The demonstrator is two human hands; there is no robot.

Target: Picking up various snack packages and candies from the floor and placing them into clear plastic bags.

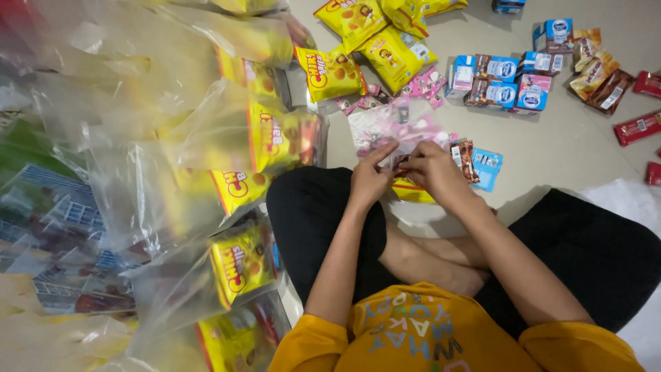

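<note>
A clear plastic bag with pink sweets inside was held at its lower edge, on the floor just in front of the crossed legs. The left hand was pinched on it with narrowed fingers; the right hand was closed on the same edge, touching the left. A blue packet lay just beside the right hand. Filled clear bags holding yellow snack packs were piled at the left. Small drink cartons were grouped well apart.

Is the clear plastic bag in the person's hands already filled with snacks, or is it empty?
Partly filled: the clear bag shows pink packets inside, while the left hand and right hand pinch its near edge.
</note>
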